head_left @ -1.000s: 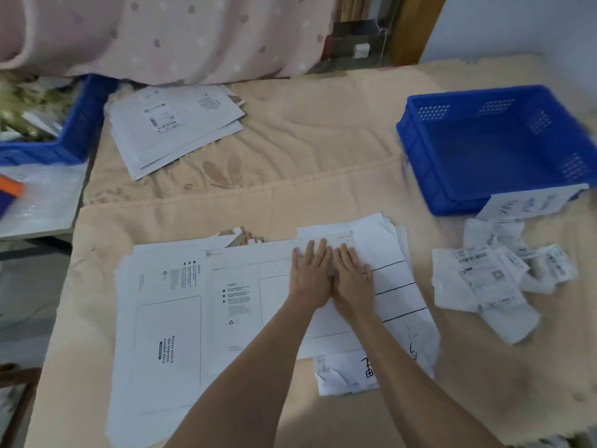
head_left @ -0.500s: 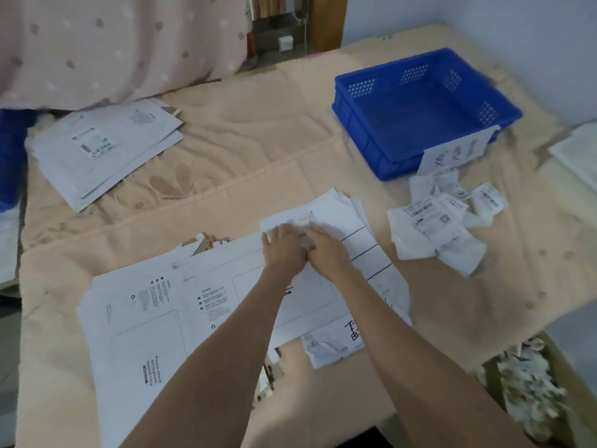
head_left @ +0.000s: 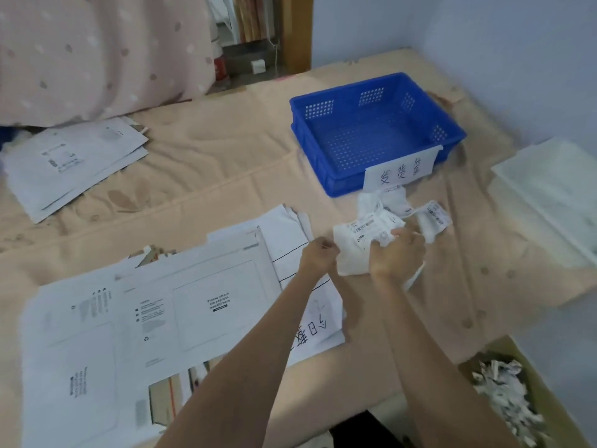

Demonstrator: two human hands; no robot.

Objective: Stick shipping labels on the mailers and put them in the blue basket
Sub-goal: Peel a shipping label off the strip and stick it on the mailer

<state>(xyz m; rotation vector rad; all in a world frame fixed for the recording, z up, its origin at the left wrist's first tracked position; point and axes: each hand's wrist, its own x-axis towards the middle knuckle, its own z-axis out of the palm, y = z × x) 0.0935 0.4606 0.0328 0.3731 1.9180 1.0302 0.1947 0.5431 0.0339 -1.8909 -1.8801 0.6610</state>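
Now both hands have left the mailer they were pressing flat a second ago and moved right, to the pile of shipping labels [head_left: 374, 227]. That suggests the mailer's flap is dealt with and the next step is to get a label for it.

Largest first: the bed cover [head_left: 200, 176] carries everything. A spread of white mailers [head_left: 200, 305] lies across its near left part, the top one showing a printed box that looks meant for a label, still bare. A second stack of mailers [head_left: 74, 163] sits far left, one already bearing a label. The blue basket [head_left: 323, 124] stands at the far right with nothing in it that I can see, a handwritten paper tag [head_left: 400, 171] hanging on its near wall. The crumpled labels lie just in front of that tag, between basket and mailers.

The right hand [head_left: 395, 257] is on the near side of the pile, fingers curled round a label sheet. The left hand [head_left: 318, 255] sits just beside it at the pile's left edge, fingers curled in; it seems to pinch a corner, perhaps to peel the backing, though blur hides the contact. Both forearms reach forward, nearly parallel.
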